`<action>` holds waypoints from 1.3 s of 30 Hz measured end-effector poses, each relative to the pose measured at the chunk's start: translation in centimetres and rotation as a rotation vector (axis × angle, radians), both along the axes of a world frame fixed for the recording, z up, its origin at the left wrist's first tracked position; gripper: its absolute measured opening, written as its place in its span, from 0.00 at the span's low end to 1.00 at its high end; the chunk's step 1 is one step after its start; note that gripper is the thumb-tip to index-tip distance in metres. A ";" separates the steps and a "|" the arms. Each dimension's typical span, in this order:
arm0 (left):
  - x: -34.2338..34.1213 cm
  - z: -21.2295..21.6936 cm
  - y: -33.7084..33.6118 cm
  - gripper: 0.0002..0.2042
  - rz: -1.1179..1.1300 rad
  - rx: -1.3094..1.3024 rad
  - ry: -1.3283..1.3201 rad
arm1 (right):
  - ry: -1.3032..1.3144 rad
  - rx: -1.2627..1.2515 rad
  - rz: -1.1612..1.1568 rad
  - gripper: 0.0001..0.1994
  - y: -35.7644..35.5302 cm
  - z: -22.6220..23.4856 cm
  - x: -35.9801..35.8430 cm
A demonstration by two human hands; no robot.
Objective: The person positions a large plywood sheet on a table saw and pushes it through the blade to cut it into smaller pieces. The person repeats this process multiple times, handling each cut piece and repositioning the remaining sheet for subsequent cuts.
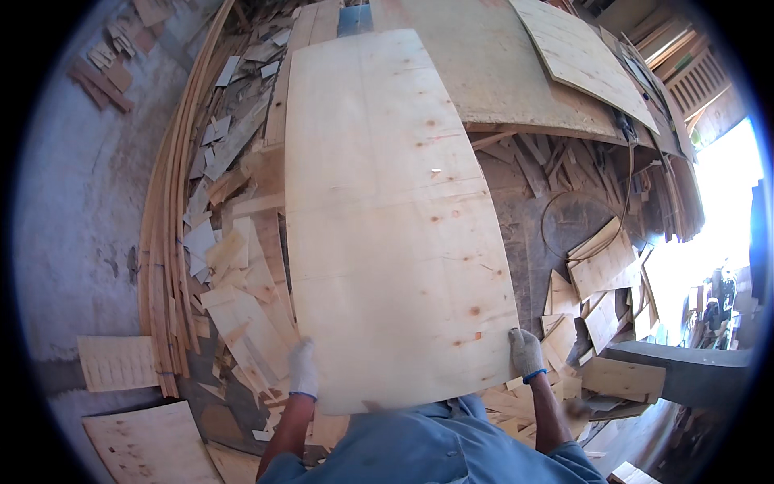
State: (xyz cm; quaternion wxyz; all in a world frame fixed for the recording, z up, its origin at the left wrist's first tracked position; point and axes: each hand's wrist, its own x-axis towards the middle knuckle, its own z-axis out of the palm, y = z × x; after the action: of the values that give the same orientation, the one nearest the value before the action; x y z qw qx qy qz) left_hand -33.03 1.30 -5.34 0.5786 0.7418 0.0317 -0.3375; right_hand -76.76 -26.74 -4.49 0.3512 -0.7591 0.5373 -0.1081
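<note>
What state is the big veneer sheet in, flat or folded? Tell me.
Flat and spread out. The sheet shows one unbroken face with no crease, held at its near corners by the left hand and right hand.

Veneer sheet (395,218): large, pale, knotted; held flat, extending away from the fingers. Left hand (303,369), white glove, grips its near-left edge; right hand (526,352), white glove with blue cuff, grips its near-right corner. Offcuts (234,290) lie beyond the left fingers; more scrap pieces (601,274) lie beyond the right fingers.
</note>
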 end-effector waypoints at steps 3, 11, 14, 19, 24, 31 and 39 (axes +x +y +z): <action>1.1 -0.6 0.3 0.13 -0.013 0.009 -0.039 | 0.011 0.031 -0.020 0.22 0.4 0.0 0.8; 1.9 1.1 0.0 0.12 -0.045 0.037 -0.048 | 0.065 0.217 -0.197 0.19 0.7 3.2 3.9; 1.4 3.7 -1.7 0.11 0.043 0.005 0.013 | 0.041 0.181 -0.169 0.18 1.2 1.8 3.2; 3.3 1.0 -0.2 0.10 0.033 -0.054 0.055 | 0.044 0.113 -0.069 0.21 0.6 1.7 3.8; 3.9 1.7 -1.4 0.12 -0.041 -0.008 -0.026 | -0.013 -0.009 -0.037 0.21 -0.4 1.4 4.0; 2.3 4.6 -3.6 0.16 -0.111 0.054 -0.119 | -0.038 -0.072 -0.020 0.19 -0.7 -0.7 2.8; 0.9 -0.9 0.4 0.13 -0.152 0.086 -0.074 | -0.083 0.229 -0.278 0.18 -0.7 2.1 2.7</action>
State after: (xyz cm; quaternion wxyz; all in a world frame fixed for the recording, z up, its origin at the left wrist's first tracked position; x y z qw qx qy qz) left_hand -32.12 1.71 -6.23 0.5200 0.7781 -0.0317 -0.3509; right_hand -74.05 -27.48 -2.35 0.4388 -0.6273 0.6311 -0.1247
